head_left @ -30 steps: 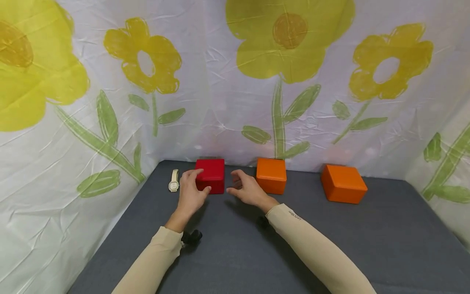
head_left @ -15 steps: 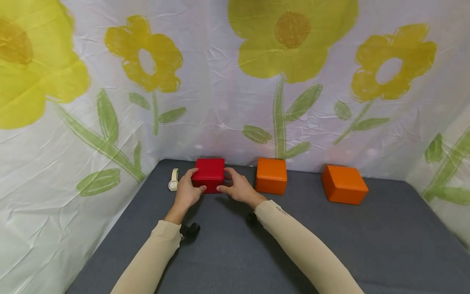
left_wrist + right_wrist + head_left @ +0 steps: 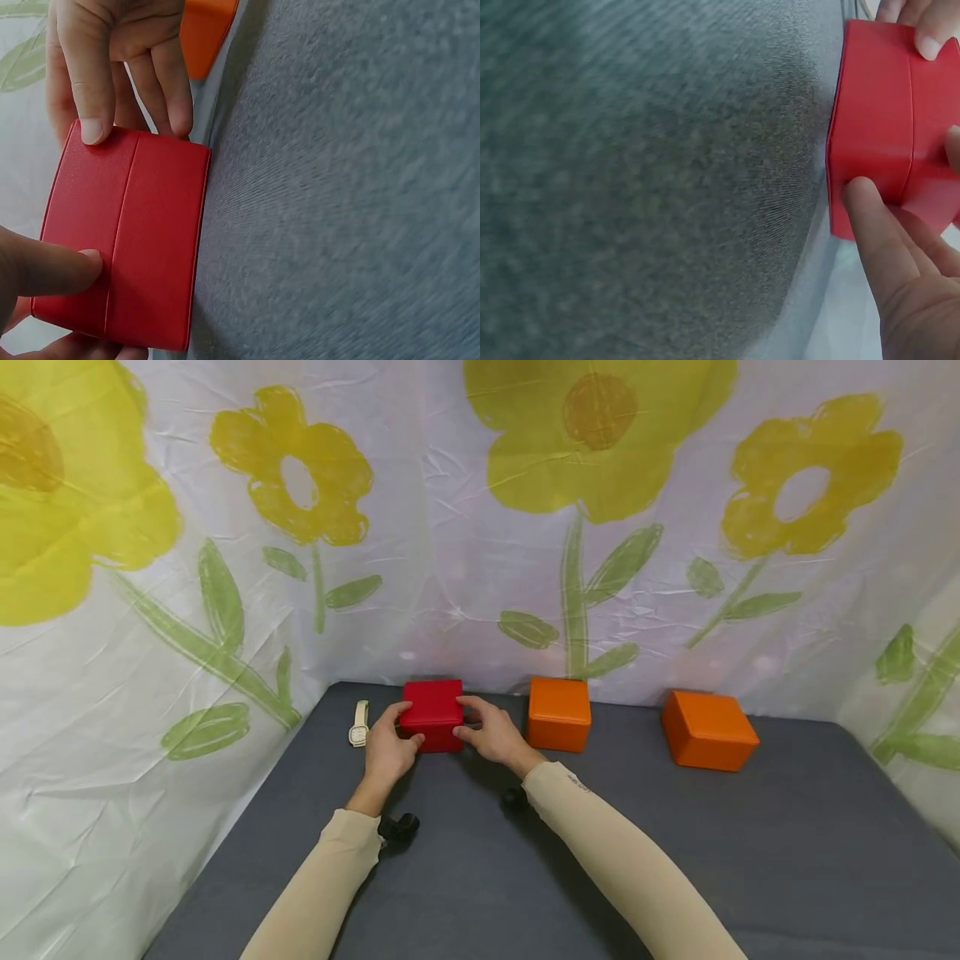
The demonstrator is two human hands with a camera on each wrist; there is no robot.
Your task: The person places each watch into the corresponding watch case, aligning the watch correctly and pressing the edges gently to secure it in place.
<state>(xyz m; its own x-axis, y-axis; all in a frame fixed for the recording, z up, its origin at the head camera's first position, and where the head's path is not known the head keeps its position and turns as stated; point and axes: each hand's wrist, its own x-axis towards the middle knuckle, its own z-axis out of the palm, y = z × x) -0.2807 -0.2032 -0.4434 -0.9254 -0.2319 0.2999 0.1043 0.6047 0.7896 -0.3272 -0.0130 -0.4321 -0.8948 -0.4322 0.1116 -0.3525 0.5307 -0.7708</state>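
Grey felt covers the bench (image 3: 480, 877) nearest me. Beyond it, my left hand (image 3: 386, 750) and right hand (image 3: 495, 739) grip the red box (image 3: 431, 714) from both sides. I think its lid may open if my thumbs slip. Farther: watch (image 3: 360, 725), orange boxes (image 3: 558, 714), flowered sheet (image 3: 480, 527).

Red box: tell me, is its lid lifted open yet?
No, the red box sits closed on the grey table, gripped by the left hand and right hand.

Red box (image 3: 431, 714): smooth matt, leather-like. Table (image 3: 750, 860): grey woven cloth, rough.
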